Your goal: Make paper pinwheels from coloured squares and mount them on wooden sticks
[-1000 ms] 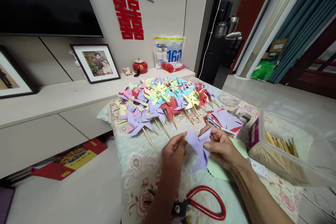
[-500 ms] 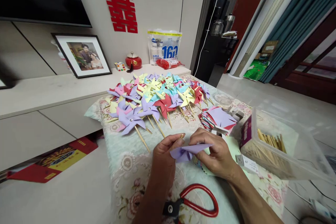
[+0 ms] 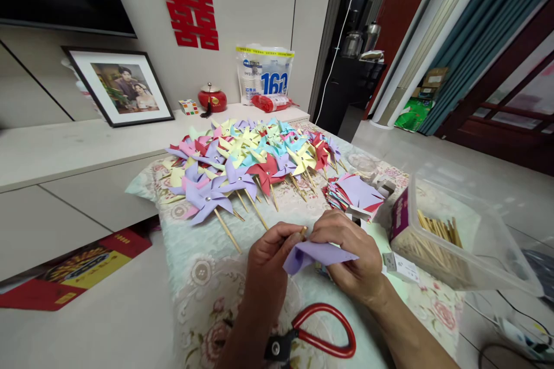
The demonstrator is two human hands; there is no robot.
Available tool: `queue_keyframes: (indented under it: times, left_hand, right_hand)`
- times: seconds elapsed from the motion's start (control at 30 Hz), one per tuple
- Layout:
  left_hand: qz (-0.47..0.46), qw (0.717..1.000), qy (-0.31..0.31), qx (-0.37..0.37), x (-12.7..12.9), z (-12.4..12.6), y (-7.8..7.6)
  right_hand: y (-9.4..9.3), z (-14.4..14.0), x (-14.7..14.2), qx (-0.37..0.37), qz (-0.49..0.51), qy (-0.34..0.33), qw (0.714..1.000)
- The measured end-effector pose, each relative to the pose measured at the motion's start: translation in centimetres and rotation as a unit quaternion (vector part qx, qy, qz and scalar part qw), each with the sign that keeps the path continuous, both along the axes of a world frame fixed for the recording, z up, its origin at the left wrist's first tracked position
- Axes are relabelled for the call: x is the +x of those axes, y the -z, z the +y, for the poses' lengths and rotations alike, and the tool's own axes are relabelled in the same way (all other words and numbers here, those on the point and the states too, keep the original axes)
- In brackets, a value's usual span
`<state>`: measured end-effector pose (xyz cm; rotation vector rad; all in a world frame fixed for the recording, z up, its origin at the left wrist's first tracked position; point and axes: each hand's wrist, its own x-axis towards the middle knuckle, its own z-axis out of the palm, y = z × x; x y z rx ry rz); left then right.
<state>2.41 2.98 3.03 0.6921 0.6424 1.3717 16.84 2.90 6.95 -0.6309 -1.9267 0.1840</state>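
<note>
Head view: your left hand (image 3: 270, 253) is pinching a wooden stick (image 3: 302, 232), your right hand (image 3: 350, 256) is gripping the purple paper pinwheel (image 3: 318, 253) over the floral cloth (image 3: 203, 277), apparently steadying both for joining; the clear tub (image 3: 465, 245) is holding spare sticks, finished pinwheels (image 3: 251, 155) are lying beyond

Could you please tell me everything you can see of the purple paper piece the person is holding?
The purple paper piece is thin lilac paper, folded into flaps like an unfinished pinwheel. It lies nearly flat, held just above the floral cloth. The left hand pinches its near-left side, the right hand covers its top and right edge. A thin wooden stick shows at the fingertips above it.
</note>
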Motion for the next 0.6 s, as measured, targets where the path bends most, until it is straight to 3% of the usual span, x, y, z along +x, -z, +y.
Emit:
queue_keyframes:
  times: [0.23, 0.6]
  left_hand:
    - [0.030, 0.999, 0.006, 0.036, -0.3, -0.2, 0.0]
    - [0.016, 1.000, 0.013, 0.006, -0.4, -0.2, -0.9]
  right_hand:
    - [-0.1, -0.1, -0.1, 0.003, 0.013, 0.011, 1.000]
    - [-0.3, 0.0, -0.2, -0.005, 0.023, -0.008, 1.000]
